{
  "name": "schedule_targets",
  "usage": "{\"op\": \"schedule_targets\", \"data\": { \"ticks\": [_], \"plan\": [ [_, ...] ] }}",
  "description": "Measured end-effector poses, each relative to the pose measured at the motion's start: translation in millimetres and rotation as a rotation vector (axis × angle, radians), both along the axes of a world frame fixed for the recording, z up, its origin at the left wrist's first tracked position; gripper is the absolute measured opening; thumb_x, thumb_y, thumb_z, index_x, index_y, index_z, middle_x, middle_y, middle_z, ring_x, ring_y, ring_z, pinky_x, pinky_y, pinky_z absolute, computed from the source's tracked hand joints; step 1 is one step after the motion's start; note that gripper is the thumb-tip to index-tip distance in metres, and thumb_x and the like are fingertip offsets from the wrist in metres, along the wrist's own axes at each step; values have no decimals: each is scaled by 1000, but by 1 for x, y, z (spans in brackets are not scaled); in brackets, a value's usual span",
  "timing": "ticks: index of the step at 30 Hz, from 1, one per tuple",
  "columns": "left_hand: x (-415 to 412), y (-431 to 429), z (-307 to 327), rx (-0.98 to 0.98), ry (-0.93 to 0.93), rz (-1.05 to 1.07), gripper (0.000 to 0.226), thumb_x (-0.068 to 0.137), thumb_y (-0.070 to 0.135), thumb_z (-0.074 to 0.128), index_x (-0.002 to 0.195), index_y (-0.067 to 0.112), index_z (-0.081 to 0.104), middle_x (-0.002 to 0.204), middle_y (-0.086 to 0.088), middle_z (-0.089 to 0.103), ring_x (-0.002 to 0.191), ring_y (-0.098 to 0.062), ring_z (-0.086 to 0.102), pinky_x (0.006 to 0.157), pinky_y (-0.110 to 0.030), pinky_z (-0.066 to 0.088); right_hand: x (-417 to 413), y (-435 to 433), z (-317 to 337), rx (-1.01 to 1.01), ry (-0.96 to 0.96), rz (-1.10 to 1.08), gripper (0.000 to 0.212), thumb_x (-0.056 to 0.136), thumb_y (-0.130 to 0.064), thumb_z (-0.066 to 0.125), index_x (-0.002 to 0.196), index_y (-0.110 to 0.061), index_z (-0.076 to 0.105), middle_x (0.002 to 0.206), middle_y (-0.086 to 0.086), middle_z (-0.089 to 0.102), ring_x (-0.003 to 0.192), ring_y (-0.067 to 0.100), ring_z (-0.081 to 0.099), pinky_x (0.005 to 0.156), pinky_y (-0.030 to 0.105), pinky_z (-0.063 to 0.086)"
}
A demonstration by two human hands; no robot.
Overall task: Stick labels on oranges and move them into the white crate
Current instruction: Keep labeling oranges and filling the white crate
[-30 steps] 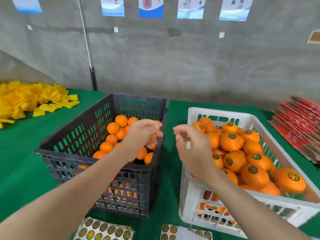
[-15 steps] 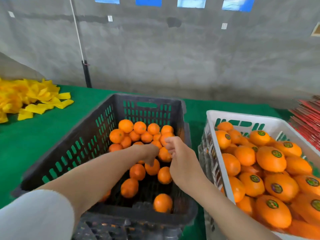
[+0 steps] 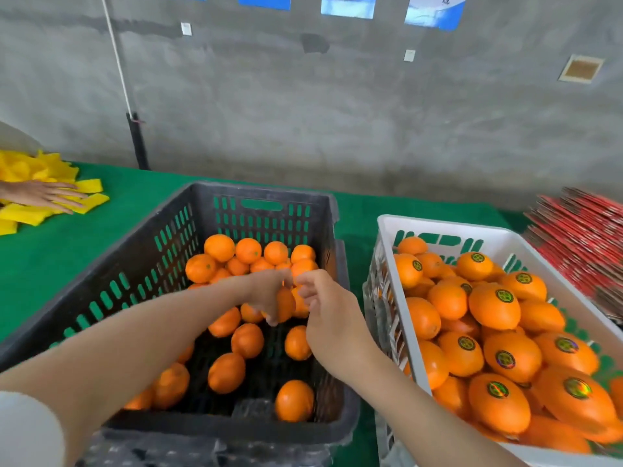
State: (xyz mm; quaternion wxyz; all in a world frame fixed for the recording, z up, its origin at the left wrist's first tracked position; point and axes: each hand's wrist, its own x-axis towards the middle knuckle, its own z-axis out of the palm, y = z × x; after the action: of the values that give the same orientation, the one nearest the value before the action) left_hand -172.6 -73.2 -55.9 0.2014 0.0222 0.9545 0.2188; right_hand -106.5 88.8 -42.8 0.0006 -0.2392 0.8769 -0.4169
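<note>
Over the green table (image 3: 84,264), inside the black crate (image 3: 256,192), the left hand (image 3: 266,293) grips an orange (image 3: 286,306) while the right hand (image 3: 328,318) curls beside it, contents untellable, so a label could go on creased.

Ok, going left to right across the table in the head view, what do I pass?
Yellow pile with another person's hand resting on it → black crate of unlabelled oranges → white crate of labelled oranges → red stack.
</note>
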Motion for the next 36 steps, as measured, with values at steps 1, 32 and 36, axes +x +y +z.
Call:
{"op": "schedule_targets", "data": {
  "ticks": [1,32,36],
  "plan": [
    [4,-6,5,105,-5,13,60,77,4,74,126,18,44,118,-3,54,103,-24,60,78,-31,56,1,1,1,-27,13,-5,44,92,5,37,129,-18,45,119,-1,51,109,12,48,89,19,41],
    [259,189,-99,1124,-243,789,81,51,49,74,120,12,52,100,-11,71,84,-25,72,69,-34,56,129,224,-170,814,-252,-3,51,83,-52,57,116,-12,54,120,7,49,117,27,44,95,36,40],
    [257,194,-122,1217,-278,877,92,47,49,77,126,14,46,116,-14,62,101,-30,64,83,-37,50,128,224,-180,675,-169,-34,39,83,-42,61,112,-17,59,123,3,49,118,23,46,96,32,39]
  ]
}}
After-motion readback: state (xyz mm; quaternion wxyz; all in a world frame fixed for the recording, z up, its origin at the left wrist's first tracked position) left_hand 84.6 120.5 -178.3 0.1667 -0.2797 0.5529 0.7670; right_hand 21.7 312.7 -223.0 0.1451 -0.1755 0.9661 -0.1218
